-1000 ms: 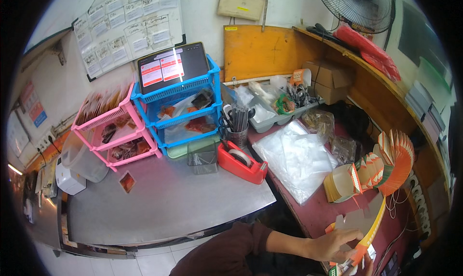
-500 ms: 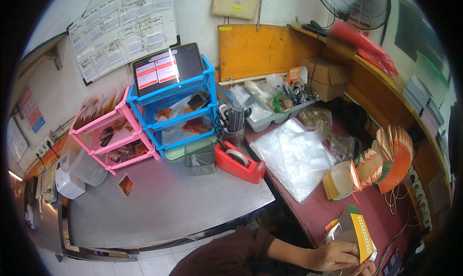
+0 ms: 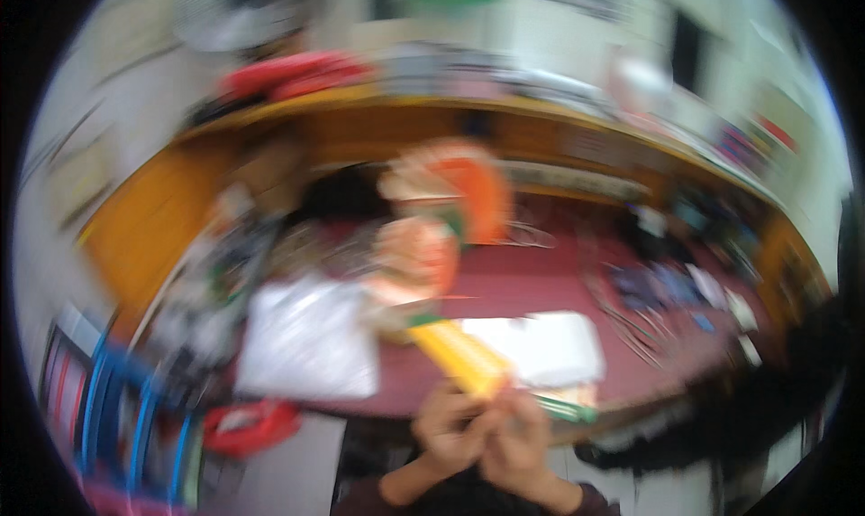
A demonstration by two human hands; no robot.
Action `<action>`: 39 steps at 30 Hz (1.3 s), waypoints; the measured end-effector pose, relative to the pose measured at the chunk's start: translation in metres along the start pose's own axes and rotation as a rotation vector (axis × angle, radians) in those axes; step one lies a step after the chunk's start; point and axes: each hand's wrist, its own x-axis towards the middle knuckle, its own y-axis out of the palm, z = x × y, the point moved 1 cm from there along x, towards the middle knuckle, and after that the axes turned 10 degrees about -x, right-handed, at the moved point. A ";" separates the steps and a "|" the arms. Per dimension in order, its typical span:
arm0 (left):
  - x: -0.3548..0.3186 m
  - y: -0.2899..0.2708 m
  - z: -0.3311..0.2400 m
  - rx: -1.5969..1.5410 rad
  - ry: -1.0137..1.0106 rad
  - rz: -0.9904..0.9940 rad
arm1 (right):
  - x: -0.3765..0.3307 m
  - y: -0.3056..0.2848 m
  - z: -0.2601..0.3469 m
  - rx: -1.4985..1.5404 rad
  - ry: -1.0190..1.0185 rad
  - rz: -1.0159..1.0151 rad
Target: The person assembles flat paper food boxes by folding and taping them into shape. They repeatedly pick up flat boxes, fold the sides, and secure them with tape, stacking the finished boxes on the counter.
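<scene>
The whole view is smeared by motion. Close to my body, at the near edge of the dark red table (image 3: 550,277), both hands meet at a small yellow carton (image 3: 458,354) with a green end. My left hand (image 3: 449,430) is closed round its near end. From the other side my right hand (image 3: 518,437) pinches the same end, its fingers touching those of the left. The carton slants up and away to the left. Just beyond my right hand lies a flat white thing (image 3: 550,347), perhaps paper or a bag.
Rows of nested orange cartons (image 3: 482,196) stand farther back, left of the middle. Clear plastic bags (image 3: 311,340) lie at the left, beside a red tape dispenser (image 3: 250,426) and a blue rack (image 3: 117,417). A wooden shelf (image 3: 396,97) runs along the back; cables lie right.
My view has swung to the right, so the red table now fills the middle. The carton stays in my hands, and the right hand has come into fuller view.
</scene>
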 end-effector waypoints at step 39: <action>-0.015 0.017 0.050 -0.198 -0.435 0.253 | -0.015 -0.028 -0.045 0.547 0.276 -0.067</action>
